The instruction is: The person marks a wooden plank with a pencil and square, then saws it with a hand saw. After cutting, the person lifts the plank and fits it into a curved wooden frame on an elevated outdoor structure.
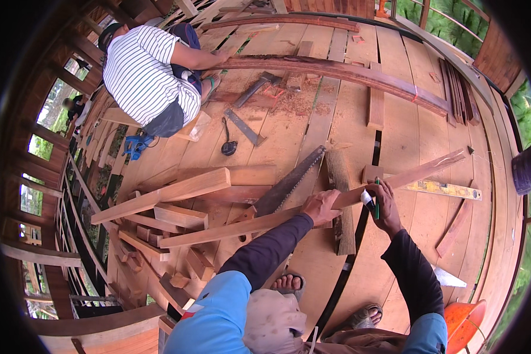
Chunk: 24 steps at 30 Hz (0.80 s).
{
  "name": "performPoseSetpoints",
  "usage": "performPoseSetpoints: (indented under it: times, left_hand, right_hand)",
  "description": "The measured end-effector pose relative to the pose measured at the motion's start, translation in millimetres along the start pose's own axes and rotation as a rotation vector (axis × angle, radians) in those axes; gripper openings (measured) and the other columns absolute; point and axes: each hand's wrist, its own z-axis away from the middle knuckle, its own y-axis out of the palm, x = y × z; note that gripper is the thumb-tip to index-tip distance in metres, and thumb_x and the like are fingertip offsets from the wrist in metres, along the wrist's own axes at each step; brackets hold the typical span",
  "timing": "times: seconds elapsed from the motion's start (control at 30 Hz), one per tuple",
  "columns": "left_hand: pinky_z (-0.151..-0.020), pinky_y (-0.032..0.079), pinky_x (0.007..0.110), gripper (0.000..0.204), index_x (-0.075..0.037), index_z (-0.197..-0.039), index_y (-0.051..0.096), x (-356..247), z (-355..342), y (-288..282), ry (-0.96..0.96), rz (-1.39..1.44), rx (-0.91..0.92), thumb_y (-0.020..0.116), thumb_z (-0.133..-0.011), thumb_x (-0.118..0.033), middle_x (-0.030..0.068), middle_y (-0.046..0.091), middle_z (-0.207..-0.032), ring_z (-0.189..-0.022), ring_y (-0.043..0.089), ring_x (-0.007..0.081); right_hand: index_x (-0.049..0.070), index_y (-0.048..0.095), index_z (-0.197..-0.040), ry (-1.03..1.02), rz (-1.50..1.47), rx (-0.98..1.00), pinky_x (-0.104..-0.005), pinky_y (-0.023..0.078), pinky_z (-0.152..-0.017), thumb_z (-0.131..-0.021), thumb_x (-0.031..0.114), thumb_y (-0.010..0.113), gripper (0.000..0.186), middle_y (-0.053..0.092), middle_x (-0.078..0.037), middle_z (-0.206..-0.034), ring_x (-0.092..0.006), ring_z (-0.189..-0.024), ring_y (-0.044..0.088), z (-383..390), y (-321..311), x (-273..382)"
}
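Plank [351, 197] across grooved board [343, 233], long axis running near left to far right. Grasped around mid-length by left hand [321, 205]. Beside right hand [386, 207] too, nearer far end; green stick [377, 207] pinched there, unclear whether touching plank.

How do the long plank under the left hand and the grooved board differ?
The long plank looks smooth; the grooved board is ridged. The long plank is much longer than the grooved board. The long plank slants across the picture; the grooved board runs nearly up and down. Both are wooden.
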Motion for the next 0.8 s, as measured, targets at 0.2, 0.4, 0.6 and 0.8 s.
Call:
performPoseSetpoints:
  times: [0.2, 0.4, 0.6, 0.8]
  left_hand:
    - [-0.095, 0.056, 0.05, 0.055, -0.006, -0.127, 0.056, -1, 3, -2, -0.004, 0.041, -0.004, 0.078, -0.085, -0.034, 0.0186, 0.069, -0.119, -0.112, 0.068, 0.0412]
    - [-0.094, 0.055, 0.05, 0.054, -0.007, -0.125, 0.058, 4, 4, 1, 0.002, -0.046, -0.022, 0.079, -0.087, -0.039, 0.0148, 0.07, -0.114, -0.11, 0.069, 0.0382]
    - [-0.094, 0.056, 0.049, 0.055, -0.007, -0.126, 0.058, 4, 3, 2, -0.016, -0.032, -0.018, 0.079, -0.087, -0.04, 0.0145, 0.071, -0.117, -0.111, 0.069, 0.0373]
    - [-0.093, 0.055, 0.052, 0.055, -0.006, -0.123, 0.054, 2, 1, 3, -0.001, 0.032, -0.019, 0.08, -0.085, -0.036, 0.0204, 0.07, -0.113, -0.108, 0.068, 0.0428]
  right_hand:
    - [0.005, 0.061, -0.123, 0.004, -0.014, 0.018, -0.0552, 0.034, -0.119, -0.09, 0.008, 0.07, 0.034, 0.069, -0.018, -0.126, -0.0423, -0.131, 0.058, -4, -3, 3]
    - [0.002, 0.061, -0.121, -0.004, -0.018, 0.016, -0.0538, 0.035, -0.118, -0.096, 0.01, 0.069, 0.028, 0.072, -0.021, -0.118, -0.0415, -0.127, 0.061, -5, -2, 11]
    - [0.004, 0.061, -0.122, 0.03, -0.011, 0.037, -0.0538, 0.032, -0.121, -0.095, 0.011, 0.07, 0.029, 0.072, -0.02, -0.117, -0.0404, -0.129, 0.06, -5, -2, 12]
    - [0.007, 0.061, -0.124, 0.024, 0.001, 0.029, -0.0545, 0.03, -0.123, -0.095, 0.012, 0.071, 0.031, 0.072, -0.016, -0.12, -0.0394, -0.134, 0.057, -3, -3, 8]
